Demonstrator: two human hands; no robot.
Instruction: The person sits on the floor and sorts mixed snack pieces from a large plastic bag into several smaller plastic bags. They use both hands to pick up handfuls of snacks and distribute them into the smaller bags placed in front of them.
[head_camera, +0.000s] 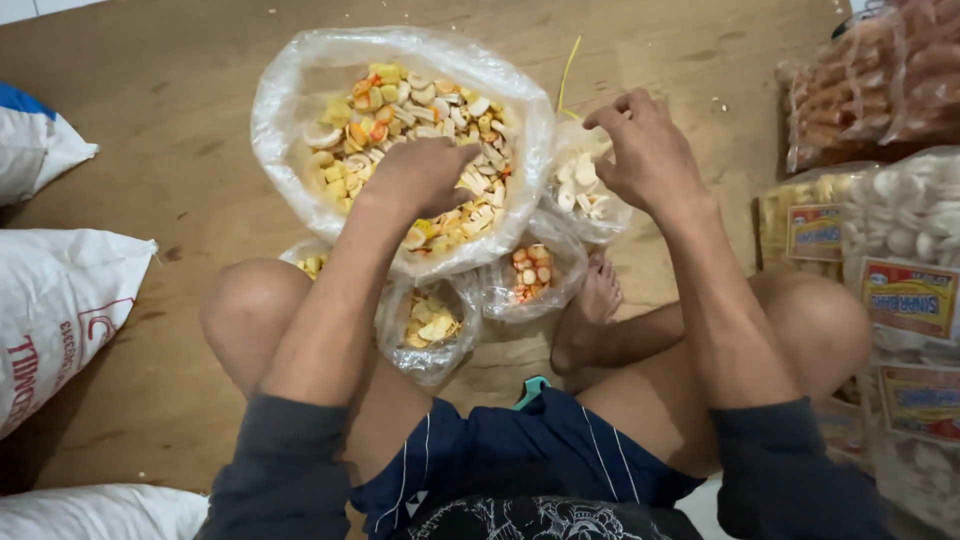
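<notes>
I sit cross-legged on a wooden floor. A large clear plastic bag (290, 100) full of mixed white, yellow and orange crackers stands open before me. My left hand (425, 175) is inside it, fingers curled down into the crackers; what it grips is hidden. My right hand (645, 150) hovers over a small clear bag of white crackers (580, 190), fingertips pinched at its top edge. More small bags lie near my legs: one of orange-and-white pieces (530, 272), one of yellow pieces (430, 325), and one partly hidden at my left knee (310, 262).
White sacks (60, 300) lie on the floor at the left. Packed bags of crackers with printed labels (905, 260) are stacked at the right, with orange stick snacks (870, 80) behind them. A thin yellow strip (570, 65) lies beyond the big bag.
</notes>
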